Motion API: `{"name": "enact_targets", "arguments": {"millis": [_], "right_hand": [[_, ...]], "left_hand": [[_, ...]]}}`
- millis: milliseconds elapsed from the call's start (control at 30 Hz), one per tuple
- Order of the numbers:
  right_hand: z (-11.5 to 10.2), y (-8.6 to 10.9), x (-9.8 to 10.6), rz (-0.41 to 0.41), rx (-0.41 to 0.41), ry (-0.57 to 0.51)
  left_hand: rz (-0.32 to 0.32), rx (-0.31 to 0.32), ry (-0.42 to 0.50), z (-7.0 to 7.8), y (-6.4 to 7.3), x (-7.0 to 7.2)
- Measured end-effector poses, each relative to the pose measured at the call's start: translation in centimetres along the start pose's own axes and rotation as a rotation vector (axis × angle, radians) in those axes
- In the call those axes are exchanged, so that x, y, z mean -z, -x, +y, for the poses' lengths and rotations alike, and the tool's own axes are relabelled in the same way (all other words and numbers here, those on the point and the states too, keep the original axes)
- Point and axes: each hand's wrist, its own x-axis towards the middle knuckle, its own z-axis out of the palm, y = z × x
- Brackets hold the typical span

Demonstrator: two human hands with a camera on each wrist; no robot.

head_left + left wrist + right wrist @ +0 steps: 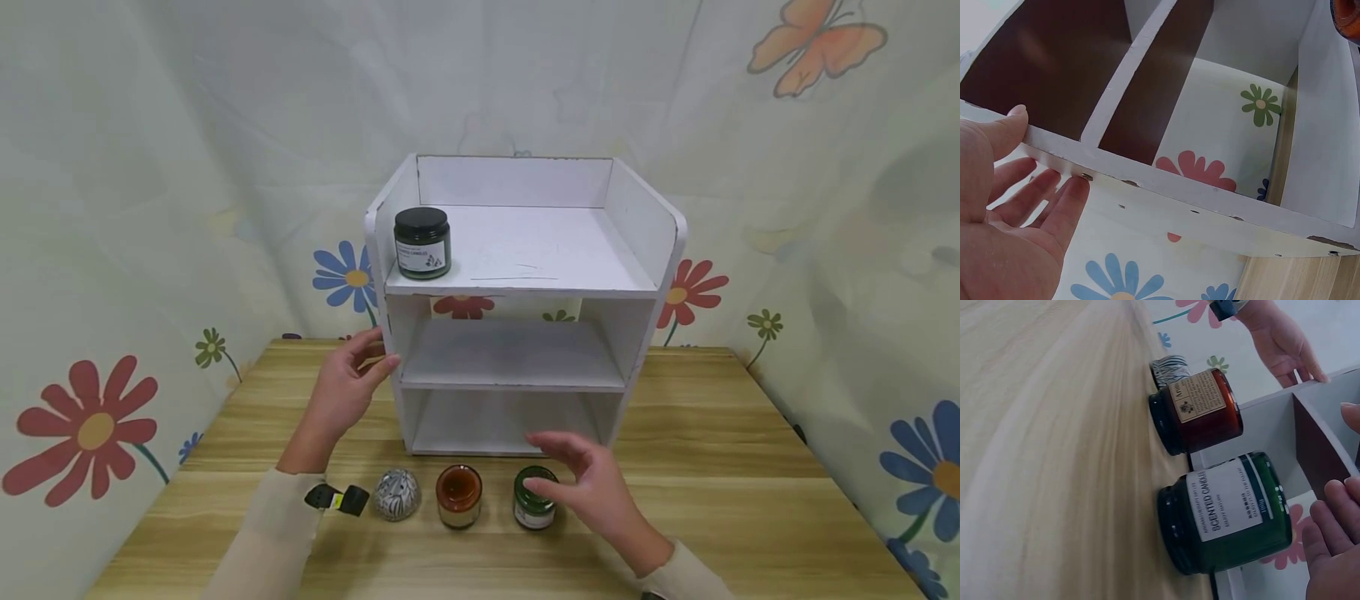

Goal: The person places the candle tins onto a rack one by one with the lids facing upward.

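My left hand (348, 383) is at the left side of a white shelf unit (517, 386), its thumb on the front edge and its fingers along the outer face. In the left wrist view, those fingers (1071, 209) are nearly straight. My right hand (588, 483) hovers with spread fingers beside a green glass candle jar (535, 508); the thumb overlaps the jar from above, and a gap shows in the right wrist view. The jar (1235, 512) stands upside down, dark lid on the table. Left of it are an amber candle jar (459, 500), also lid down, and a round black-and-white patterned container (397, 495).
A dark green candle jar (422, 250) with a black lid stands upright at the left of the top shelf. The unit has raised sides and two lower compartments. It stands on a wooden table (697, 492) before a flower-patterned curtain (225, 108).
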Motion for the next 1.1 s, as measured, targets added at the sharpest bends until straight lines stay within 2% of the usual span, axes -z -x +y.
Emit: {"name": "enact_targets", "arguments": {"millis": [333,500,800,1100], "right_hand": [[1.1,0.9,0.0,-0.028,-0.01,0.0],[1.6,1.4,-0.1,-0.045,-0.052,-0.01],[2.6,1.6,-0.1,-0.089,-0.097,-0.1],[3.2,1.9,-0.3,-0.106,-0.11,-0.175]], "left_hand": [[-0.006,-0.003,0.016,0.3,0.1,0.0],[-0.007,-0.008,0.016,0.3,0.0,0.0],[-0.001,-0.013,0.011,-0.1,-0.1,0.0],[-0.002,-0.015,0.007,-0.2,0.0,0.0]]}}
